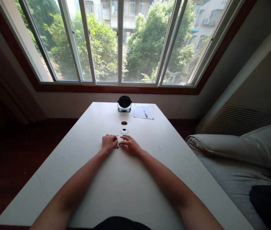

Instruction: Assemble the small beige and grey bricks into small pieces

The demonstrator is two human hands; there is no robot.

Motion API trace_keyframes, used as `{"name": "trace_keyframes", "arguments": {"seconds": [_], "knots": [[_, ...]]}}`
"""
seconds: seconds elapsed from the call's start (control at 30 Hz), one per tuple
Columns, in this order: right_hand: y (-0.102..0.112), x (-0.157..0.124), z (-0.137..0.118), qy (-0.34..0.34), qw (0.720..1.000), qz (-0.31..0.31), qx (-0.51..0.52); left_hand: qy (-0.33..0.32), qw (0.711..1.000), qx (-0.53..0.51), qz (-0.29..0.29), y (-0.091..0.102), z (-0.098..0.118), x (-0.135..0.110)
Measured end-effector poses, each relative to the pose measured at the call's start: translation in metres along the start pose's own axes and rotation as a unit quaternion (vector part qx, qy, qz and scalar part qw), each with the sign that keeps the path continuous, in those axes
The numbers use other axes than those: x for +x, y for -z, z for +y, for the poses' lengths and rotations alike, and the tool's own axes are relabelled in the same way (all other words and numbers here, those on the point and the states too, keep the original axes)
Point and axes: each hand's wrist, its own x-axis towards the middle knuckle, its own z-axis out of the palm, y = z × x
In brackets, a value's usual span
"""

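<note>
My left hand [109,142] rests on the white table [123,182], its fingers curled in a pinch. A small pale tip shows by its fingertips, too small to name. Facing it, my right hand [131,145] has its fingers apart and bent towards the left hand, with nothing plainly held. Between the hands lies a little cluster of small dark and pale pieces [117,147], partly hidden by fingers. Just beyond the fingertips is a clear round dish-like thing [124,131] with a dark middle. Farther off lies a brown round disc or opening [124,123].
A small black round-faced fan [124,103] stands near the table's far edge. Right of it lie a sheet of paper [139,112] and a pen [145,113]. A wide window [120,48] is behind the table; a pale sofa [233,163] stands on the right.
</note>
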Motion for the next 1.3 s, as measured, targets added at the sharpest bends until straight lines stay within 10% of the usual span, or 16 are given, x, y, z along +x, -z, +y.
{"name": "trace_keyframes", "arguments": {"seconds": [1.3], "knots": [[-0.005, 0.0, 0.006, -0.058, 0.996, 0.061, 0.023, -0.041, 0.998, -0.035, -0.02, 0.003, 0.006, -0.002]]}}
